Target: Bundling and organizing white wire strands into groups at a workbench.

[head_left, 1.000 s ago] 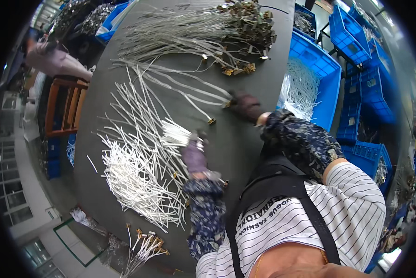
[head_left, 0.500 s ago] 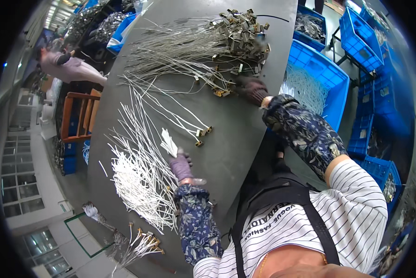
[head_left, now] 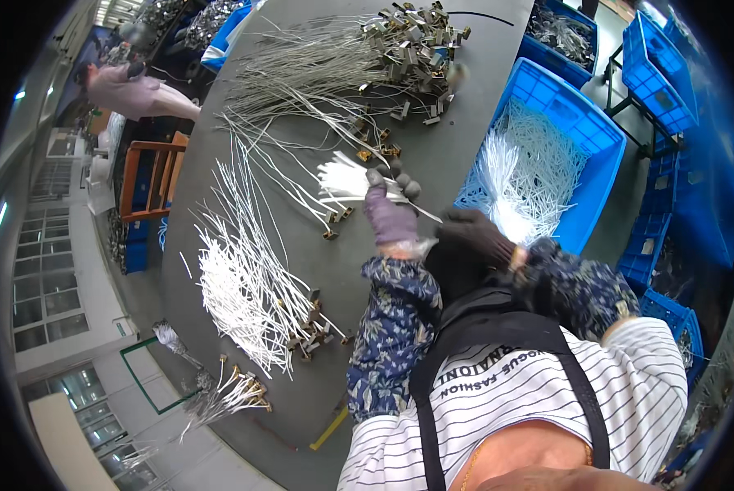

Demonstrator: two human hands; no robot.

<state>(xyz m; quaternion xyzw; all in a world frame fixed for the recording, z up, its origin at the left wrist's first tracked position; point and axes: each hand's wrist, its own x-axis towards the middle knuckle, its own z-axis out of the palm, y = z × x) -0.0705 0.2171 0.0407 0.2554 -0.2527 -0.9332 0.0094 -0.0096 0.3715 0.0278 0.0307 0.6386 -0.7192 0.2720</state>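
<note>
My left hand (head_left: 391,213), in a purple glove with grey fingertips, is closed round a bunch of short white tubes (head_left: 344,178) above the table. From that bunch a thin pale strand (head_left: 424,213) runs towards my right hand (head_left: 477,237). The right hand wears a dark glove, its fingers drawn together beside the strand's end; blur hides what they hold. Beyond the left hand lie thin wires (head_left: 301,74) with metal connectors (head_left: 412,49). A few loose connectors (head_left: 334,225) lie left of the bunch. White-sleeved wires (head_left: 240,299) with connectors are heaped nearer on the left.
The grey table (head_left: 277,147) has its right edge by a blue crate (head_left: 604,164) of pale tubes. More blue crates (head_left: 661,82) stand farther right. A smaller wire bundle (head_left: 240,393) lies at the table's near left. A wooden chair (head_left: 142,180) and another person (head_left: 134,94) are beyond the left edge.
My left hand has moved right and away from me with the white tubes. My right hand has drawn back from the far connectors towards my body, near the left.
</note>
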